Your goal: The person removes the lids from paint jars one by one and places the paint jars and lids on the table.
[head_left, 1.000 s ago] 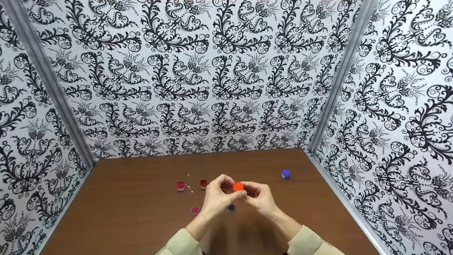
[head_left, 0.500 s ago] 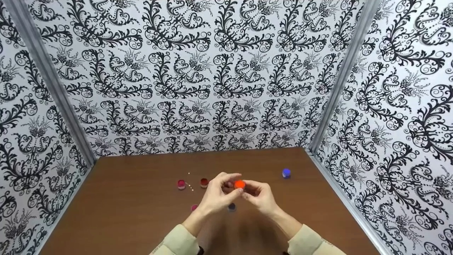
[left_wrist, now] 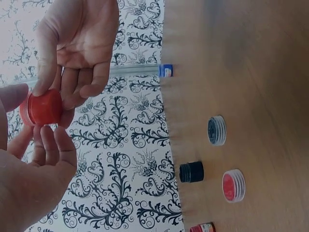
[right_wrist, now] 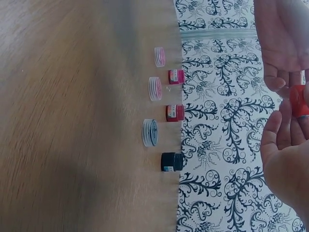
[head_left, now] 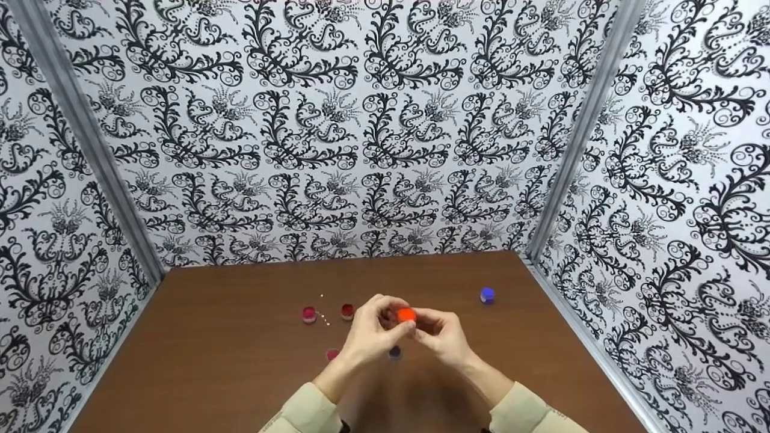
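Both hands meet over the table and hold a small orange-red paint jar [head_left: 406, 315] between them. In the left wrist view the jar [left_wrist: 47, 107] lies sideways, with a ridged, cap-like end at the left. My left hand [head_left: 371, 329] pinches that end between thumb and fingers. My right hand [head_left: 444, 338] grips the body from the other side. Beneath them are a black jar [left_wrist: 192, 172] without a lid, hidden in the head view, and a clear ribbed lid [left_wrist: 217, 130] with dark residue. A red-stained lid [left_wrist: 233, 185] lies close by.
A pink jar [head_left: 308, 314] and a red jar [head_left: 347, 311] stand left of the hands, with small pale drops [head_left: 325, 319] beside the pink one. A pink-stained lid [right_wrist: 160, 57] lies near them. The blue jar [head_left: 487, 295] is far right. Patterned walls [head_left: 385, 132] enclose the table.
The left fingers lifted off the jar half a second ago and are now curled against it again. The jar and right hand have barely moved.
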`<state>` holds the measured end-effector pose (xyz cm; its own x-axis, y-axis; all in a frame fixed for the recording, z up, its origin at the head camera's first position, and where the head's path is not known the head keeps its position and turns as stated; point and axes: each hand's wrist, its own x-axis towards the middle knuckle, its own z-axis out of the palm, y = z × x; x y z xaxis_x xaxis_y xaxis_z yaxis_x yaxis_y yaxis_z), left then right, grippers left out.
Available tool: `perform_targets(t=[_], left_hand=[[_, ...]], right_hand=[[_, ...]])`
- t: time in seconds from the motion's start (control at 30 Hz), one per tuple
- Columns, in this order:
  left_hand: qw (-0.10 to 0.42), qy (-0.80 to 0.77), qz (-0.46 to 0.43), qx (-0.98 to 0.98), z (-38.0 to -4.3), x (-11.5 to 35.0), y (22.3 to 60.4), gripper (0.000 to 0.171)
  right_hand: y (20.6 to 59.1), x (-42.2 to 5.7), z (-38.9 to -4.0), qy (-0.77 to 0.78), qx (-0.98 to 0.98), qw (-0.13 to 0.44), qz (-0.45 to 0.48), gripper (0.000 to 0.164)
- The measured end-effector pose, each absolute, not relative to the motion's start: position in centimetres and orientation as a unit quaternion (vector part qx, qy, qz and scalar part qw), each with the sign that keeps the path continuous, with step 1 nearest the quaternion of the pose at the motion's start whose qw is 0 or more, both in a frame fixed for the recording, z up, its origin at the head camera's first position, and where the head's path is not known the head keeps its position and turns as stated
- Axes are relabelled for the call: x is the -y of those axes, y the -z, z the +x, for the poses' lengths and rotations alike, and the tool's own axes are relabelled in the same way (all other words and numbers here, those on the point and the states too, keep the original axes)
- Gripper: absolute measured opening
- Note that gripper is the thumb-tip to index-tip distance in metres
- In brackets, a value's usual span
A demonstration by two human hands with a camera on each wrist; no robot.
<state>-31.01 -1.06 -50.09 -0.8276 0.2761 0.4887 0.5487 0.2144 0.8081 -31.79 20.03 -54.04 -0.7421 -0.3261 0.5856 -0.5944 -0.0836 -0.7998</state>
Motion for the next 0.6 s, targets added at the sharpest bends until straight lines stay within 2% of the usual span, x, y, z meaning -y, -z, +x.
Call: perform_targets(t=[0.27,0.6], left_hand=[[0.105,0.606,-0.196,0.764,-30.59,0.58,50.3,0.035],[0.111,0.61,-0.177,0.765,-30.6,0.43,50.42,0.041]], right_hand=[[54.31,-19.68,-31.52,-0.657,0.669,0.098,0.332,0.034],[54.57,-19.52,-31.64,-0.647,0.673,0.116,0.339,0.031]])
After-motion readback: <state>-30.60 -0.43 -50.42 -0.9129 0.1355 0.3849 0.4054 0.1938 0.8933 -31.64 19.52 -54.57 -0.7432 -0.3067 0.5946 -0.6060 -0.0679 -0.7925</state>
